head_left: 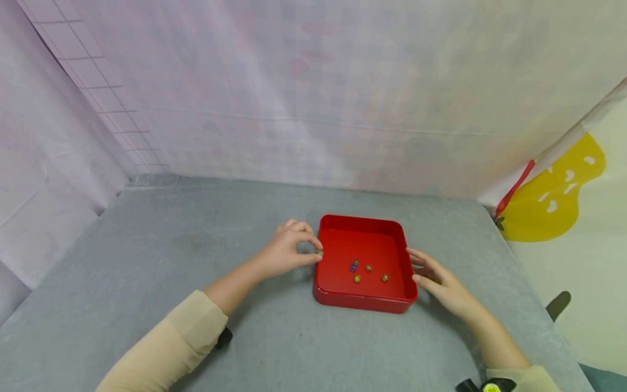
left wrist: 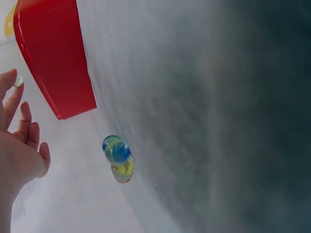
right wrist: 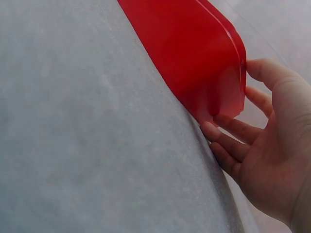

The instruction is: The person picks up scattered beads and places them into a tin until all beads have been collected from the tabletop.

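I judge the step in hand to be carrying a small, round, greenish glass marble [head_left: 319, 252] over the left wall of the square red tray [head_left: 361, 304]; which way it is bound I can't tell. My left hand [head_left: 290, 249] pinches it between thumb and forefinger, the other fingers loosely bent, right at that wall's rim. My right hand [head_left: 443, 286] is spread with fingers gently curved, their tips against the outside of the right wall, gripping nothing, seemingly steadying it.

The next move, as I read it, calls for keeping the pinch light but sure, clearing the rim, and letting go low, since a glass ball would roll.

Five little glass marbles [head_left: 369, 268] lie loose on the tray floor, toward the near side. My left wrist view shows a cluster of blue and yellow glass marbles [left wrist: 117, 154] on the grey cloth-covered bench [head_left: 274, 348]; the head view doesn't show them, probably because my arm blocks it. The raised red wall is the main obstacle; the pale hanging cloth [head_left: 294, 147] behind stands well apart.
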A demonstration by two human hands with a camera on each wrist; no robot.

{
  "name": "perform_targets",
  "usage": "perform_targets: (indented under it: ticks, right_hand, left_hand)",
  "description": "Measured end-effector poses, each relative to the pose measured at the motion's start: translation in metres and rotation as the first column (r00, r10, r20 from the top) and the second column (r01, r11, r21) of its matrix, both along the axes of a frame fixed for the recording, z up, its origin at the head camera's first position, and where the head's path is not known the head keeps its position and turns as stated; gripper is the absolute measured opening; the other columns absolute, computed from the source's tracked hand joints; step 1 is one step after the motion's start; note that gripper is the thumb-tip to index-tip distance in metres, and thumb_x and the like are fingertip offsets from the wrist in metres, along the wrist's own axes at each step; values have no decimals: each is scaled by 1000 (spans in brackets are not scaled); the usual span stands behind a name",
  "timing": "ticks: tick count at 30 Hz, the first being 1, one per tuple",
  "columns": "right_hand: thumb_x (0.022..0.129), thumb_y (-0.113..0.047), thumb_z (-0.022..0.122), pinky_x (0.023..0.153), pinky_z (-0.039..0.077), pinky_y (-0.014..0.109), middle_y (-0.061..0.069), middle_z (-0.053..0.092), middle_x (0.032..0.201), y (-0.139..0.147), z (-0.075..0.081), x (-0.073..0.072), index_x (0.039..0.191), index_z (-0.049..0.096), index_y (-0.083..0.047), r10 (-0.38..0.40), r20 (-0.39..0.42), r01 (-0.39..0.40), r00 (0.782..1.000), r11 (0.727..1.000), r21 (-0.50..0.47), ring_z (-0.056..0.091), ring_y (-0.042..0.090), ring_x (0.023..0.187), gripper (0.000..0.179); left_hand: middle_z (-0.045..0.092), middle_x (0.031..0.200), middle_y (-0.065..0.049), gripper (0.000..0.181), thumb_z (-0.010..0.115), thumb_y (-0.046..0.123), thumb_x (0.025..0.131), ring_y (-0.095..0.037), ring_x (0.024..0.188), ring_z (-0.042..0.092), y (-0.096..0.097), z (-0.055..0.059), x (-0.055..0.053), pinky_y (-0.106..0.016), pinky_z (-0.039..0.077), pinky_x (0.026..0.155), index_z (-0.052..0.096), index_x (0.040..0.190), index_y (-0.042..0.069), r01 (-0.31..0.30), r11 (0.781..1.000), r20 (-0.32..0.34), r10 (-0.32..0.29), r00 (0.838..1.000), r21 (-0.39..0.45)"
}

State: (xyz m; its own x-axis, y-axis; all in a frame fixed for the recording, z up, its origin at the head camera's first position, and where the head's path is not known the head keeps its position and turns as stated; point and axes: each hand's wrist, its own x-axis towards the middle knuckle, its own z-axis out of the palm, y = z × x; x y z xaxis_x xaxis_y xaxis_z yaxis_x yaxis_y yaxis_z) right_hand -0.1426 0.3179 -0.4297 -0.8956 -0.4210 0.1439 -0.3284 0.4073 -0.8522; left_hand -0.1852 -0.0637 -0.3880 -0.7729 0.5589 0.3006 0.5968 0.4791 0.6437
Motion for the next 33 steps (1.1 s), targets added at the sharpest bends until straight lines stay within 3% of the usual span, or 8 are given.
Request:
perform_targets:
  ticks: [4,25,33]
  right_hand:
    - [97,-7,53,82,48,25,27,43,138,0,0,0,149,31,-6,-1,-2,1,1000,1000,2,53,1,110,56]
    - [97,-6,53,82,48,25,27,43,138,-1,1,1,148,32,-5,0,-12,0,1000,1000,0,53,2,109,56]
    - [96,-6,53,83,48,25,27,43,138,0,0,0,148,32,-5,2,-16,-3,1000,1000,-3,53,3,110,56]
  left_hand:
    - [55,96,3,8,76,21,84,-12,97,42,5,0,-1,-46,27,93,73,92,19,10,1000,-12,-10,1000,8]
    - [50,98,11,11,74,25,85,-9,98,41,25,-1,-4,-40,30,89,73,95,21,37,999,-3,-38,999,-39]
    - [55,99,2,11,73,24,86,-11,100,41,31,-1,-4,-41,30,90,74,95,19,55,997,19,-54,998,-54]
